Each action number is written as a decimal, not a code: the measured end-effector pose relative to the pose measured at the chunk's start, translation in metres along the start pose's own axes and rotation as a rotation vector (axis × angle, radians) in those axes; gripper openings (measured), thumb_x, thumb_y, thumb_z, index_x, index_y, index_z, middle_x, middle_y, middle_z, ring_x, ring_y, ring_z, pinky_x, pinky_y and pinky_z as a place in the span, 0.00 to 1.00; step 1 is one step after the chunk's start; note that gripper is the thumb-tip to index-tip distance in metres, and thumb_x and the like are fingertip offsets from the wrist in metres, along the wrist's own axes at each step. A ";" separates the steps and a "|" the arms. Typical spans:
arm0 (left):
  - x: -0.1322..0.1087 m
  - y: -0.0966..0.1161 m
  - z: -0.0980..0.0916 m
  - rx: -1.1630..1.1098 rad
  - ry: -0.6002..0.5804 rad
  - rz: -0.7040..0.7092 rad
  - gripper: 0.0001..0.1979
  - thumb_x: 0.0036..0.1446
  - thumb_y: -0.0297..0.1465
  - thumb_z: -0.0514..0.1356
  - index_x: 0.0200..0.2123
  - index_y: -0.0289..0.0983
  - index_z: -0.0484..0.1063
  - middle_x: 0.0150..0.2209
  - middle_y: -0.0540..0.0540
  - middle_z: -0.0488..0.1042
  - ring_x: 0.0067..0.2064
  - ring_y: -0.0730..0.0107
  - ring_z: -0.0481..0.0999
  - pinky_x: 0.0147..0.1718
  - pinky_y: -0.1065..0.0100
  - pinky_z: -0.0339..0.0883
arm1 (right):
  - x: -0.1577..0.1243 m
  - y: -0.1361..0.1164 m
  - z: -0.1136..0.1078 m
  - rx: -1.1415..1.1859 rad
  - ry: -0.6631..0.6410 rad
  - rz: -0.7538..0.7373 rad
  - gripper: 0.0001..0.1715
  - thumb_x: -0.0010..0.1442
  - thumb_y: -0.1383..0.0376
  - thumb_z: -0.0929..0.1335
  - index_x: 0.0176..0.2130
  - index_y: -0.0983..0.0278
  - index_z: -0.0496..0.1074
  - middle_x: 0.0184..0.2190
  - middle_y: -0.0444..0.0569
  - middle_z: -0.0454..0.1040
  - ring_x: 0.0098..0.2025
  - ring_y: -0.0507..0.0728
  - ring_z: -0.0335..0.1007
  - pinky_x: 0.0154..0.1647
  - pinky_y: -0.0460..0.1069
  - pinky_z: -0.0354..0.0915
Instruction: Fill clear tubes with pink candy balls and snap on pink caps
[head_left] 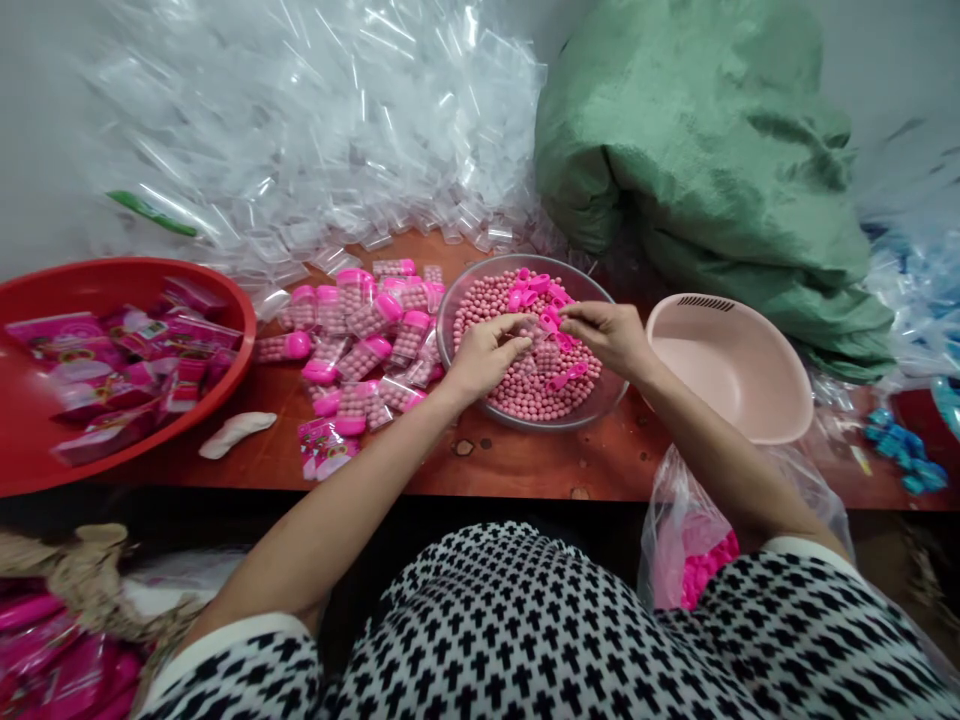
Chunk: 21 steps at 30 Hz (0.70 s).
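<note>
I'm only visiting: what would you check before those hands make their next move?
1. Hands over the clear bowl: ok, left hand and right hand meet above it.
2. Pink cap in the right grip: ok, pinched.
3. What the left grip holds: cannot tell, fingers hide it.
4. Pink balls in the bowl: ok, plenty.
5. Spare caps within reach: ok, several lie on the balls.
</note>
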<state>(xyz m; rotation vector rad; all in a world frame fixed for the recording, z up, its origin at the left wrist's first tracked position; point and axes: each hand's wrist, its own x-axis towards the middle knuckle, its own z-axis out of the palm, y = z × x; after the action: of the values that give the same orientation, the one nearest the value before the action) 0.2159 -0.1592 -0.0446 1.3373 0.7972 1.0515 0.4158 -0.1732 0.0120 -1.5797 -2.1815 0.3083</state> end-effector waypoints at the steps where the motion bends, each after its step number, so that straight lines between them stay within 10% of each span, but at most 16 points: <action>1: 0.001 -0.001 0.000 0.013 -0.008 0.003 0.19 0.48 0.33 0.65 0.45 0.36 0.79 0.41 0.44 0.78 0.41 0.64 0.76 0.42 0.62 0.73 | 0.002 -0.002 -0.005 0.089 0.066 -0.017 0.15 0.61 0.60 0.68 0.43 0.64 0.80 0.39 0.50 0.82 0.38 0.56 0.77 0.40 0.48 0.67; 10: -0.002 0.007 0.003 -0.114 -0.018 -0.038 0.20 0.45 0.35 0.69 0.42 0.34 0.78 0.41 0.43 0.80 0.43 0.62 0.78 0.43 0.61 0.73 | 0.002 -0.001 -0.010 0.272 0.128 0.018 0.16 0.60 0.59 0.68 0.42 0.66 0.80 0.31 0.48 0.81 0.29 0.53 0.74 0.34 0.47 0.67; 21: -0.004 0.015 0.004 -0.211 -0.009 -0.035 0.24 0.43 0.44 0.72 0.41 0.35 0.77 0.39 0.44 0.80 0.42 0.63 0.78 0.42 0.62 0.74 | -0.013 0.013 -0.005 -0.446 -0.624 -0.244 0.13 0.62 0.68 0.66 0.44 0.63 0.78 0.45 0.55 0.79 0.47 0.60 0.72 0.39 0.49 0.61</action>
<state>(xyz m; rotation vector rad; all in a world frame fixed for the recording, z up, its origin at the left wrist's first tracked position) 0.2160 -0.1656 -0.0301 1.1444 0.6806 1.0703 0.4328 -0.1812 0.0083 -1.5447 -3.0698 0.2763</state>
